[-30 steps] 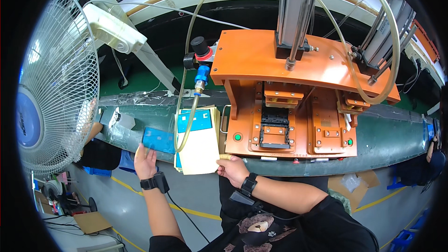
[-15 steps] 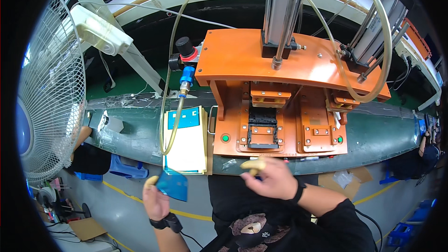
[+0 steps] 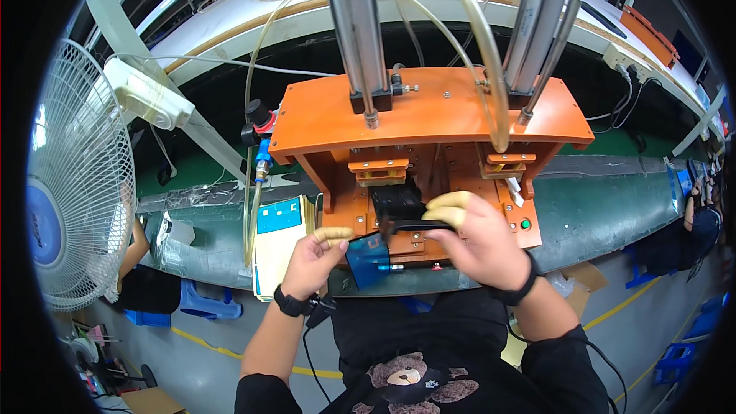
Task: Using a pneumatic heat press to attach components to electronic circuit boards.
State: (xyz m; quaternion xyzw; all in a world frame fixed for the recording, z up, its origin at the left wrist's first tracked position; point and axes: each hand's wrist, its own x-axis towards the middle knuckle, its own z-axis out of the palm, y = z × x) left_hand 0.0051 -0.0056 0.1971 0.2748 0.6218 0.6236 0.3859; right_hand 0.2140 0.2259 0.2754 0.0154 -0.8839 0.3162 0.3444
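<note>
My left hand [image 3: 310, 262], with yellow finger covers, pinches the corner of a thin translucent blue film sheet [image 3: 366, 264]. The sheet hangs at the front edge of an orange press [image 3: 429, 111]. My right hand [image 3: 484, 239] grips a black plastic frame [image 3: 420, 225] between covered fingers and thumb. That frame is tilted over the press's left station, beneath the left press head [image 3: 379, 169]. Blur and overlap hide its exact outline and whether it still touches the fixture. Beside my left hand lies a stack of cream and yellow sheets [image 3: 268, 264] with a blue piece [image 3: 278, 216] on top.
Two upright air cylinders [image 3: 354, 31] rise from the press. A green button [image 3: 525, 224] sits at its front right. On the left stand a white fan [image 3: 80, 184] and a regulator with a blue fitting [image 3: 263, 157]. Another person's arm [image 3: 136, 249] shows behind the fan.
My left hand has brought the blue film up and right to the press. My right hand has reached to the left station and taken hold of the black frame, tilting it. The view has shifted.
</note>
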